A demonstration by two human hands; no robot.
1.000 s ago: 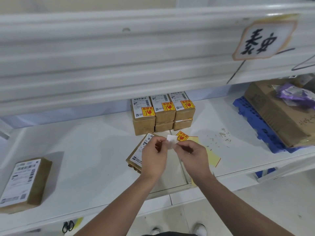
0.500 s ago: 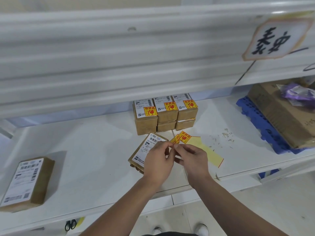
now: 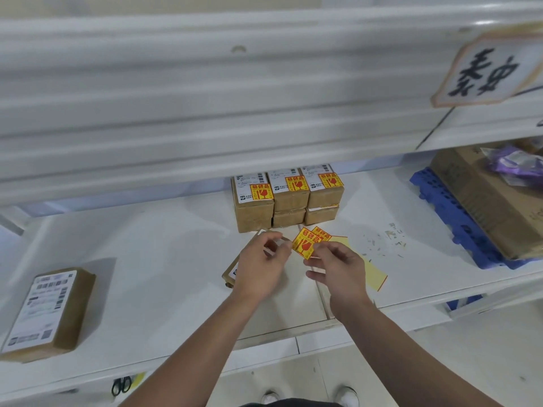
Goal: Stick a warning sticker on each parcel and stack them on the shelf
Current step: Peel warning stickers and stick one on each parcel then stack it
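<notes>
My right hand (image 3: pixel 338 271) pinches a yellow and red warning sticker (image 3: pixel 305 245) by its right edge and holds it face up above the shelf (image 3: pixel 152 259). The fingertips of my left hand (image 3: pixel 260 265) meet the sticker's left corner. Under my left hand lies a brown parcel (image 3: pixel 230 273), mostly hidden. Behind it stands a stack of labelled parcels (image 3: pixel 288 201), the three top ones each with a warning sticker. Another brown parcel (image 3: pixel 50 312) with a white label and no sticker lies at the far left.
A yellow sticker sheet (image 3: pixel 374 279) lies under my right hand with one sticker (image 3: pixel 322 232) left at its far end. A blue pallet (image 3: pixel 458 227) with a large carton (image 3: pixel 484 204) is at the right. An upper shelf beam (image 3: pixel 205 113) overhangs. Scissors (image 3: pixel 121 384) lie below the shelf.
The sticker has turned from showing its white back to lying face up between my fingers. My hands have drawn slightly apart and the sticker is fully in sight.
</notes>
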